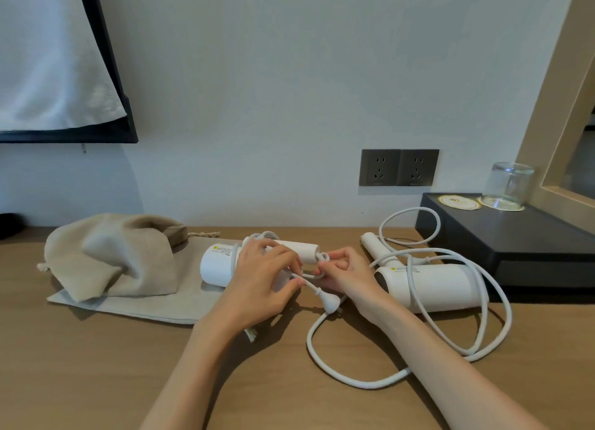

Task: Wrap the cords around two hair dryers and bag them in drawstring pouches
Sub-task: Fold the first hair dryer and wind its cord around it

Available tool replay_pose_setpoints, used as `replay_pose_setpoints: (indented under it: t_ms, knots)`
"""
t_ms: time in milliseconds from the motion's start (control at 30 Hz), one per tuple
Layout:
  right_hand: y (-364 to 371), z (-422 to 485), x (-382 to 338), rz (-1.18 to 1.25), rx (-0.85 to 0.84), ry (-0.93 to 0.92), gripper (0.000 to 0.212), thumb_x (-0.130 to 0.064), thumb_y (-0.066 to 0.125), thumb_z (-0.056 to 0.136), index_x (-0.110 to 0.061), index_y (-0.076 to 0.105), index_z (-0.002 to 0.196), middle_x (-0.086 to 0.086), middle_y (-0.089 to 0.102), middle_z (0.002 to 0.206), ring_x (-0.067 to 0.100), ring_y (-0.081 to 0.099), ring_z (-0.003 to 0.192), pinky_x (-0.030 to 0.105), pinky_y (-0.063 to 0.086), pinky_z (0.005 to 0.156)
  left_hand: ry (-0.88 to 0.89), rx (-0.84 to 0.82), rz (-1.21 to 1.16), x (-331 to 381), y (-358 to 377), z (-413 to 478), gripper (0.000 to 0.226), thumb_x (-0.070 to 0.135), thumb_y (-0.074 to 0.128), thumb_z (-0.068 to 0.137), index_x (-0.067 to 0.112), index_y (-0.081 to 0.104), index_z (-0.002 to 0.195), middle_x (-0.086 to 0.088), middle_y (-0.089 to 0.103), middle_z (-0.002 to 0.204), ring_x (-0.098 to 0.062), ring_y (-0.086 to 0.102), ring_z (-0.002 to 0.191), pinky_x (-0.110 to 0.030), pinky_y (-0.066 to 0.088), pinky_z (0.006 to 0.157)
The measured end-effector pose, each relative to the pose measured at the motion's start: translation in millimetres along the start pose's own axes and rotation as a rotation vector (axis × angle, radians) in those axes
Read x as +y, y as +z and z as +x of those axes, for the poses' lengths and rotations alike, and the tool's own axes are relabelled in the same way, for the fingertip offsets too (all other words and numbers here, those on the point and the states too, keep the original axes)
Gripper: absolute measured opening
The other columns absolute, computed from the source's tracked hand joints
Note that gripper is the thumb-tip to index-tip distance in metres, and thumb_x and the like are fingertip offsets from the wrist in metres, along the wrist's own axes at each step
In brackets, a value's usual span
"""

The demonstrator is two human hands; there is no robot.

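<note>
Tabletop (96, 381): we see a smooth, brown wood-grain surface that ends at a pale wall.
Left hair dryer (219, 265): a glossy white cylinder lies on its side on the flat pouch. Its long axis runs left to right and a printed label faces us. The slim handle lies along its far side, with cord wound around it.
Left hand (264, 281): it rests curled over that dryer, and the thumb and forefinger pinch the cord just behind the plug.
Right hand (346, 276): its fingers are bent inward and pinch a small loop of the same cord at the handle's right end.
Plug (331, 304): white and rounded, it hangs just below and between both hands, pointing down and right.
Right hair dryer (431, 284): the same white cylinder shape lies left to right, with its dark end toward the hands and its handle angled back toward the wall.
Loose cord (354, 378): a thick white rubbery cable sprawls in wide loops over and around the right dryer and passes under the right forearm.
Bunched pouch (109, 255): beige woven cloth sits crumpled on the left, and we cannot tell whether anything is inside.
Flat pouch (135, 304): made of the same cloth, it lies spread beneath the left dryer.
Black tray (515, 236): matte and boxy, it carries an upturned glass (510, 184) on one of two round coasters (458, 202).
</note>
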State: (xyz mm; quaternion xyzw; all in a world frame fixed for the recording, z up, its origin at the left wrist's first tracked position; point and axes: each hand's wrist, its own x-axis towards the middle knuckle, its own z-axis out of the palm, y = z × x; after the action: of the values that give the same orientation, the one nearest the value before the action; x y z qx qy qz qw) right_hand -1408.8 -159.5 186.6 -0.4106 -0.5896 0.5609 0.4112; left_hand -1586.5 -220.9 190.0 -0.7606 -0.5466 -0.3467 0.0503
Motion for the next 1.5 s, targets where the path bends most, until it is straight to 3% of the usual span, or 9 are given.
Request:
replay_pose_setpoints:
  t_ms: [267,433,667,767,900,1067,1167,1367,1500]
  knots:
    - [2,-1,3,0.02,-0.064,-0.117,0.021,-0.018,0.056,0.095,-0.013,0.049,0.114,0.007,0.071,0.095,0.015,0.067,0.095,0.029,0.049,0.094,0.025,-0.031,0.087,7,3,-10,0.046,0.084,0.033,0.072,0.042,0.047,0.077,0.026,0.055,0.116,-0.014,0.026,0.136,-0.054,0.002,0.115]
    - [5,-3,2,-0.013,-0.056,-0.179,0.019,-0.017,0.052,0.097,-0.01,0.047,0.114,0.006,0.068,0.094,0.009,0.066,0.087,0.022,0.051,0.084,0.033,0.109,0.0,0,4,-9,0.037,0.077,0.042,0.076,0.042,0.052,0.081,0.019,0.063,0.11,-0.022,0.04,0.13,-0.056,0.017,0.111]
    - [7,-5,0,-0.015,-0.015,-0.195,0.021,-0.019,0.053,0.096,-0.011,0.046,0.114,0.004,0.065,0.097,0.006,0.065,0.078,0.014,0.052,0.064,-0.076,0.304,-0.126,13,4,-7,0.029,0.057,0.053,0.079,0.029,0.058,0.077,0.019,0.064,0.101,-0.001,0.044,0.114,-0.029,0.02,0.107]
    - [7,-3,2,0.002,0.045,-0.177,0.018,-0.02,0.053,0.096,-0.014,0.047,0.112,0.0,0.063,0.106,0.006,0.063,0.09,0.015,0.048,0.069,-0.091,0.336,-0.189,17,3,-6,0.032,0.051,0.055,0.081,0.022,0.065,0.085,0.015,0.068,0.09,0.0,0.051,0.095,-0.031,0.03,0.107]
    - [7,-2,3,0.037,0.099,-0.179,0.016,-0.02,0.054,0.095,-0.015,0.048,0.11,-0.004,0.064,0.1,0.007,0.064,0.089,0.017,0.052,0.069,-0.102,0.323,-0.164,19,5,-5,0.035,0.051,0.051,0.081,0.02,0.064,0.087,0.012,0.067,0.086,0.005,0.051,0.095,-0.027,0.021,0.111]
    - [7,-2,5,0.046,0.124,-0.181,0.017,-0.018,0.054,0.096,-0.011,0.05,0.111,-0.001,0.065,0.095,0.008,0.064,0.084,0.015,0.052,0.065,-0.058,0.28,-0.061,21,6,-5,0.022,0.039,0.059,0.082,0.021,0.05,0.074,0.026,0.061,0.082,-0.001,0.05,0.09,-0.046,0.036,0.106]
    - [8,-3,5,-0.016,0.153,-0.212,0.012,-0.02,0.053,0.097,-0.014,0.05,0.107,-0.006,0.063,0.092,0.005,0.062,0.082,0.012,0.05,0.063,-0.048,0.319,0.049,29,10,-5,0.039,0.026,0.07,0.08,0.031,0.032,0.075,0.009,0.068,0.081,-0.011,0.052,0.083,-0.055,0.042,0.097]
    - [11,-4,9,-0.183,0.261,-0.293,0.01,-0.023,0.053,0.096,-0.018,0.049,0.103,-0.012,0.058,0.089,0.002,0.059,0.081,0.012,0.046,0.064,-0.099,0.314,0.127,34,12,-1,0.028,0.032,0.076,0.077,0.021,0.05,0.074,0.009,0.065,0.076,-0.012,0.055,0.076,-0.054,0.046,0.093]
    - [13,-4,8,-0.204,0.293,-0.312,0.009,-0.021,0.055,0.096,-0.018,0.049,0.102,-0.012,0.057,0.086,0.003,0.06,0.079,0.012,0.046,0.063,-0.085,0.294,0.083,33,9,0,0.039,0.044,0.076,0.074,0.031,0.039,0.073,0.011,0.07,0.082,-0.009,0.055,0.081,-0.051,0.046,0.092]
